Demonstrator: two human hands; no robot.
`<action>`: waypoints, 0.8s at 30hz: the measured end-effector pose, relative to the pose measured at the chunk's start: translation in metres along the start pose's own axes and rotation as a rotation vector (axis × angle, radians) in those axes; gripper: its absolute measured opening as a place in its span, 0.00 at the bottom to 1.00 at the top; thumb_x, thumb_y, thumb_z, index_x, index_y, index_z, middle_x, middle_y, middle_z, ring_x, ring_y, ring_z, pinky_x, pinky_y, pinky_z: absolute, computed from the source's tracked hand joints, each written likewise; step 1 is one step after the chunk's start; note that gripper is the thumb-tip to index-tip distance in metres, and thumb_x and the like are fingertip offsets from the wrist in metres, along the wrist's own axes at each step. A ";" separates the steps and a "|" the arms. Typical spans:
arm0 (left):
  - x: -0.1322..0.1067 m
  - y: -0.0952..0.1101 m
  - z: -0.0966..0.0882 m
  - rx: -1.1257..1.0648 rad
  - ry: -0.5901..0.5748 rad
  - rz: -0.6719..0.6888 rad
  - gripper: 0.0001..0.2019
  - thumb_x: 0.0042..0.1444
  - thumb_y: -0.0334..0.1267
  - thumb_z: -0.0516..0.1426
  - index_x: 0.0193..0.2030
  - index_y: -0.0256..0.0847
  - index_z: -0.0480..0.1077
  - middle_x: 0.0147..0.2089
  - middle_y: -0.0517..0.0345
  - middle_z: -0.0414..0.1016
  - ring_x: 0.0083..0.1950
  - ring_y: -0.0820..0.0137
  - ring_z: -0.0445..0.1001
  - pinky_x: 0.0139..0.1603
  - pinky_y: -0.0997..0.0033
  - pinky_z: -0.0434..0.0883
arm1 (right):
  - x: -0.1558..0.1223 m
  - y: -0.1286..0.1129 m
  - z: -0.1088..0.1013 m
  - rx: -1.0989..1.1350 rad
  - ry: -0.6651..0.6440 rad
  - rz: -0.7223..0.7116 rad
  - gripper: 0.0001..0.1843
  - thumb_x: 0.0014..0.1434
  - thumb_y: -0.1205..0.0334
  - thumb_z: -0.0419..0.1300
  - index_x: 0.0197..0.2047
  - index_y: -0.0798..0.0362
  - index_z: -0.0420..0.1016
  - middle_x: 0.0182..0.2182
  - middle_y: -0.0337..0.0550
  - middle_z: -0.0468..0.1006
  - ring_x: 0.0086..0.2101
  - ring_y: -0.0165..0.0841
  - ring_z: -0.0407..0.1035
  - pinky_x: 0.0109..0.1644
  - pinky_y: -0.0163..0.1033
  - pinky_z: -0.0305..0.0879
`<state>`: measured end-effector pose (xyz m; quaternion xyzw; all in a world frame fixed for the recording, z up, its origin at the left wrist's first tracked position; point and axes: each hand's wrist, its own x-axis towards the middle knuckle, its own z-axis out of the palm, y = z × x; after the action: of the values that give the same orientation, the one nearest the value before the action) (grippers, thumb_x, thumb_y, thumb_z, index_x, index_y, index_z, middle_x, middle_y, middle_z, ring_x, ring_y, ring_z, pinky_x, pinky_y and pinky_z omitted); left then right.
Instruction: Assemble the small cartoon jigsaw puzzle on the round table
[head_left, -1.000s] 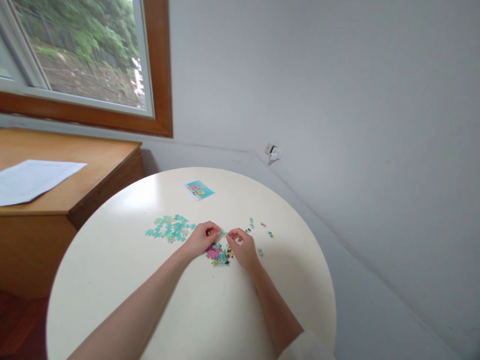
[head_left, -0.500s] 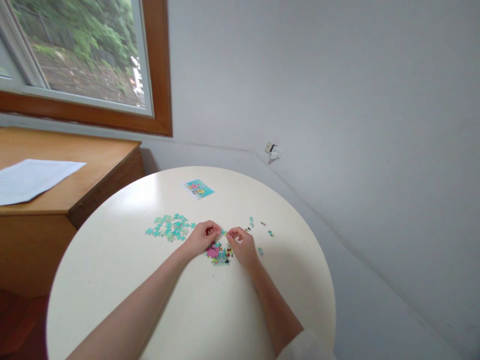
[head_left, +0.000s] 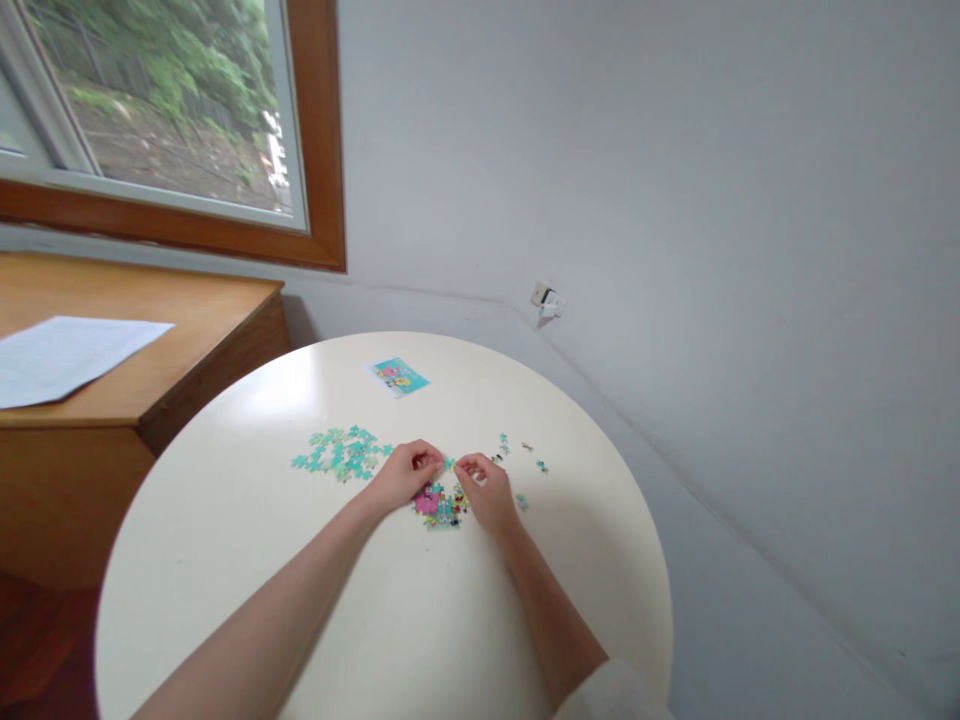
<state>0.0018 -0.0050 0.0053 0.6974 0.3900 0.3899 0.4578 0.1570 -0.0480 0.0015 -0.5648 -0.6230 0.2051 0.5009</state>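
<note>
1. The left hand (head_left: 414,468) is narrowed to a pinch, thumb and fingertips meeting at the left end of a small teal-and-yellow puzzle piece (head_left: 449,464).
2. The right hand (head_left: 484,490) is pinched just as narrowly, thumb and forefinger on the right end of the same piece; at this size it may in fact be two pieces joined.
3. That piece is between the two hands, on the far side of the partly assembled puzzle (head_left: 439,508), which lies on the round white table (head_left: 375,620) and shows pink, yellow and teal printed areas.
4. A spread of loose teal pieces (head_left: 341,453) lies to the left of the left hand, its right edge close to the wrist.
5. Beyond the right hand, a few scattered pieces (head_left: 542,466) lie apart from one another, in teal and darker colours.
6. Near the table's far edge lies a picture card (head_left: 401,378) printed with pink and yellow figures on teal; any lettering is too small to read.
7. A white paper sheet (head_left: 75,355) rests on the wooden cabinet (head_left: 202,300) at left, its contents illegible from here.
8. A wall socket (head_left: 539,293) with a white plug (head_left: 553,303) sits low on the wall.
</note>
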 end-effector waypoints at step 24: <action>0.000 0.002 0.001 0.004 0.006 -0.026 0.06 0.45 0.36 0.55 0.27 0.35 0.69 0.19 0.64 0.65 0.22 0.76 0.61 0.24 0.76 0.59 | 0.000 0.003 0.000 0.002 -0.009 0.013 0.09 0.50 0.57 0.53 0.27 0.53 0.71 0.25 0.42 0.76 0.28 0.32 0.70 0.35 0.37 0.65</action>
<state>0.0028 -0.0061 0.0073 0.6922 0.4011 0.3851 0.4601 0.1580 -0.0468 -0.0007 -0.5676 -0.6213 0.2115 0.4971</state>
